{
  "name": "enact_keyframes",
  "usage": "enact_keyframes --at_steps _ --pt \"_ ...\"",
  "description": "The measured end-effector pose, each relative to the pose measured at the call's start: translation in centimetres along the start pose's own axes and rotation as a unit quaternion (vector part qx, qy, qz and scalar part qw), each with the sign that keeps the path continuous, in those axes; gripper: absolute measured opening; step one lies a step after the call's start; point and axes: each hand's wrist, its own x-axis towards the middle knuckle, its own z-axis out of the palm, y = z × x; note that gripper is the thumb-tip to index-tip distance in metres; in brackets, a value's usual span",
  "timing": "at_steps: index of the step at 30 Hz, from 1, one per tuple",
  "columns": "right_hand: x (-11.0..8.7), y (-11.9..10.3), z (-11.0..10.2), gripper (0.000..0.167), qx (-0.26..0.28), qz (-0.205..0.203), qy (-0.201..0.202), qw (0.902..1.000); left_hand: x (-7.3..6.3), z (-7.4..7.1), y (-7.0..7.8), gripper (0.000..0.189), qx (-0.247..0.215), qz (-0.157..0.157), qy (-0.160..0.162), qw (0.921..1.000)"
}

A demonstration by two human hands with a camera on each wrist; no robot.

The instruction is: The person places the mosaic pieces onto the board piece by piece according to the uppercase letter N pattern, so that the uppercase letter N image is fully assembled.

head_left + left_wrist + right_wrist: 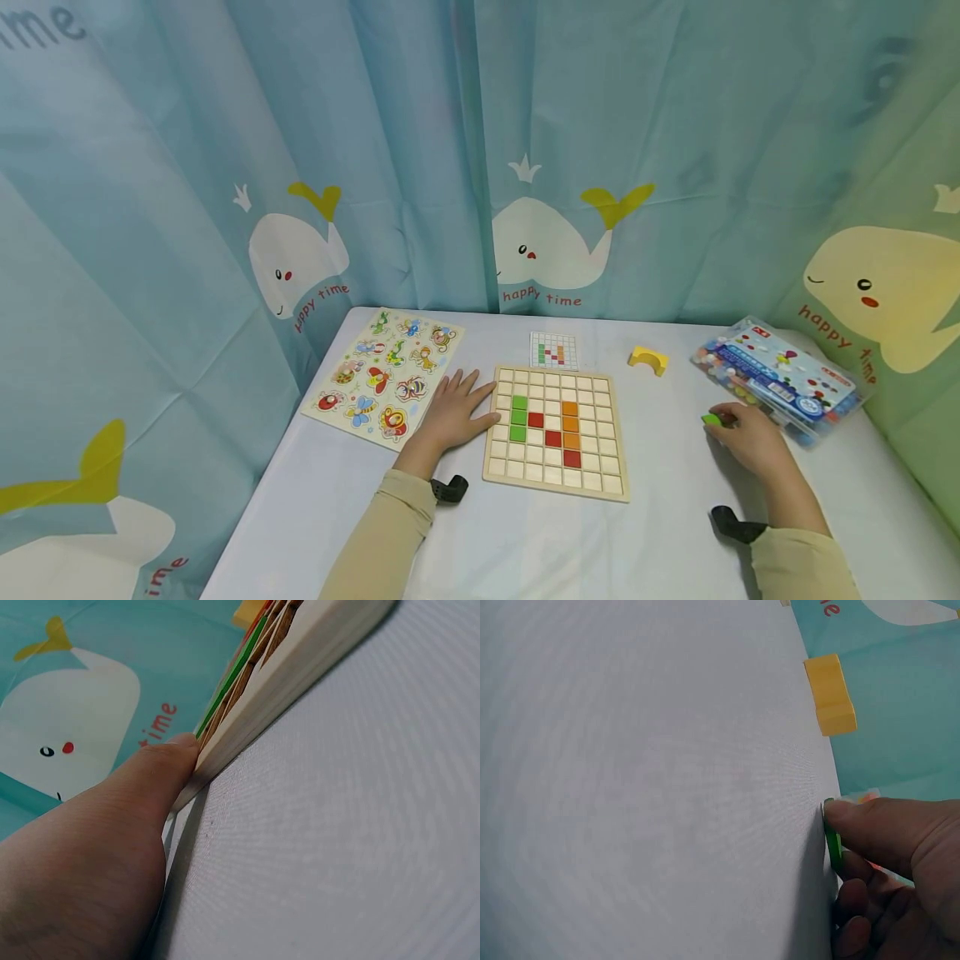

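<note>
My right hand (746, 437) pinches a green tile (711, 419) between thumb and fingers, close over the table at the right; the right wrist view shows the green tile (833, 841) edge-on. My left hand (453, 410) lies with fingers spread at the left edge of a wooden grid board (555, 493). In the left wrist view its thumb (176, 750) meets the side of the board (255, 712). Green tiles (517, 432), red tiles (552, 438) and orange tiles (570, 423) sit in the board's squares.
Behind the board lies a small pattern card (555, 339). A yellow arch block (648, 360) stands to its right. A clear box of colourful pieces (783, 379) is beyond my right hand. An insect picture board (386, 375) lies at the left, partly beneath or beside my left hand.
</note>
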Motion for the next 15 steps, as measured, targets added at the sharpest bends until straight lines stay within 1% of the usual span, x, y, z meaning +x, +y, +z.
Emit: enact_keyframes --at_steps 5,15 --pt "-0.12 0.07 0.06 0.045 -0.001 0.000 0.005 1.0000 0.11 0.16 -0.09 0.069 0.003 0.000 -0.003 1.0000" --pt "-0.22 -0.03 0.10 0.047 0.001 0.012 0.001 0.9999 0.20 0.24 -0.14 0.069 0.000 -0.002 -0.004 1.0000"
